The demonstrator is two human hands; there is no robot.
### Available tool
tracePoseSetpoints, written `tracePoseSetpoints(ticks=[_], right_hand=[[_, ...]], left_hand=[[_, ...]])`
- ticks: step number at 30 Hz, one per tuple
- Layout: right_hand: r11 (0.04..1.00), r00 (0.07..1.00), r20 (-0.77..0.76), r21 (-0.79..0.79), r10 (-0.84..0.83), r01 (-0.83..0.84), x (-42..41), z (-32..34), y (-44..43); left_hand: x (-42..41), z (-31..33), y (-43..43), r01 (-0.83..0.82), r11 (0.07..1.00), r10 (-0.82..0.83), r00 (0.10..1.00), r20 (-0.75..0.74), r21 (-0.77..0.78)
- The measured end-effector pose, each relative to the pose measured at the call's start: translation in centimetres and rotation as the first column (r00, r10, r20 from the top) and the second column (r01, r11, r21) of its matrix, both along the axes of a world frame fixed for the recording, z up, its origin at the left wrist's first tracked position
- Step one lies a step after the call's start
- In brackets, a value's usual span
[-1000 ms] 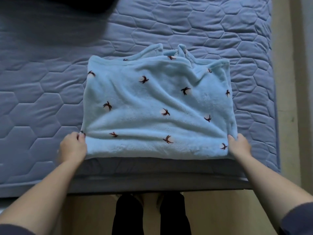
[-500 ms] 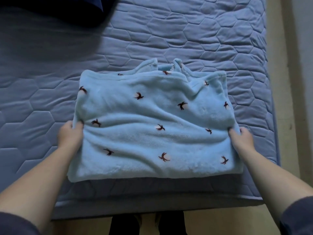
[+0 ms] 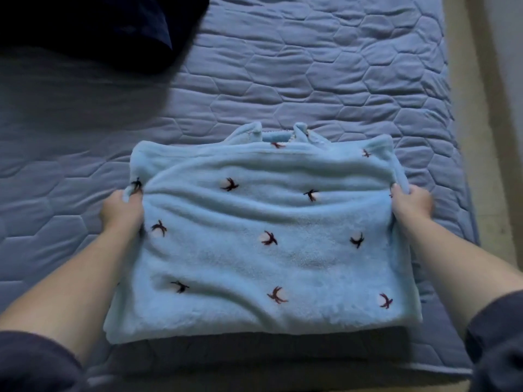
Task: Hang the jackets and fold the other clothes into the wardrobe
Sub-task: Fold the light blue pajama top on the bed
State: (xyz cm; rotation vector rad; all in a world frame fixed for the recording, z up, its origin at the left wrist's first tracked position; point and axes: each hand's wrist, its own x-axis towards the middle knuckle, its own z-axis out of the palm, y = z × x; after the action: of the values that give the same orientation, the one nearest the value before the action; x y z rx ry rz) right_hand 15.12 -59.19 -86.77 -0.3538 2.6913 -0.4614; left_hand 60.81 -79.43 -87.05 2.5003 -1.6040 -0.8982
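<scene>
A light blue fleece garment (image 3: 263, 236) with small dark bird prints lies folded on the blue quilted mattress (image 3: 311, 75), near its front edge. My left hand (image 3: 121, 210) grips the garment's left side about halfway up, fingers pinching the fabric. At the right side my right hand (image 3: 410, 203) clutches the fleece the same way. The cloth between the hands is wrinkled and partly lifted. Its collar end points away from me.
A dark navy garment or pillow (image 3: 93, 26) lies at the mattress's far left corner. A beige floor strip (image 3: 486, 137) runs along the right of the bed. The mattress front edge (image 3: 254, 372) is just below the fleece.
Both hands have slid from the garment's near corners up along its sides to mid-height, gripping and bunching the fabric. The view has moved closer over the bed.
</scene>
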Motion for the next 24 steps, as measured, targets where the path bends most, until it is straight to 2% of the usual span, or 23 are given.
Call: tracePoseSetpoints(ticks=[3, 6, 9, 12, 15, 18, 20, 21, 22, 24], right_hand=[[0.995, 0.995, 0.038, -0.009, 0.095, -0.095, -0.1, 0.5, -0.9], [0.990, 0.987, 0.074, -0.015, 0.142, -0.141, -0.6, 1.0, -3.1], [0.980, 0.981, -0.041, -0.050, 0.189, -0.191, -0.9, 1.1, -5.4], [0.988, 0.982, -0.182, -0.154, -0.041, 0.013, -1.3, 1.4, -5.9], [0.994, 0.986, -0.135, -0.066, -0.093, 0.085, -2.0, 1.0, -5.2], [0.997, 0.990, -0.138, 0.078, 0.035, -0.024, -1.0, 0.8, -5.7], [0.956, 0.931, -0.240, 0.175, 0.275, -0.237, 0.8, 1.2, -5.9], [0.905, 0.866, -0.272, 0.196, 0.420, -0.378, 2.0, 1.4, -6.0], [0.829, 0.778, -0.286, 0.197, 0.559, -0.523, 3.4, 1.6, -6.1], [0.634, 0.589, -0.257, 0.152, 0.766, -0.758, 6.9, 2.1, -6.9]], left_hand=[[-1.1, 0.5, -1.0, -0.035, 0.998, 0.042, 0.982, -0.184, 0.043], [-2.1, 1.0, -2.4, -0.053, 0.999, 0.053, 0.934, -0.355, 0.010], [-3.7, 1.4, -3.7, -0.028, 0.989, -0.016, 0.958, -0.286, -0.148], [-4.6, 2.2, -4.3, -0.229, 0.913, 0.166, 0.965, -0.205, -0.338], [-4.7, 1.7, -4.5, -0.239, 0.919, 0.213, 0.970, -0.118, -0.313], [-5.3, 1.1, -4.2, -0.153, 0.962, 0.149, 0.988, -0.031, -0.228], [-5.9, 1.5, -3.2, 0.020, 0.962, 0.002, 0.997, 0.082, -0.271], [-6.4, 1.7, -2.3, 0.185, 0.932, -0.145, 0.978, 0.147, -0.311], [-7.1, 1.9, -1.3, 0.368, 0.864, -0.322, 0.929, 0.184, -0.344], [-9.3, 2.2, 0.6, 0.634, 0.686, -0.624, 0.765, 0.159, -0.358]])
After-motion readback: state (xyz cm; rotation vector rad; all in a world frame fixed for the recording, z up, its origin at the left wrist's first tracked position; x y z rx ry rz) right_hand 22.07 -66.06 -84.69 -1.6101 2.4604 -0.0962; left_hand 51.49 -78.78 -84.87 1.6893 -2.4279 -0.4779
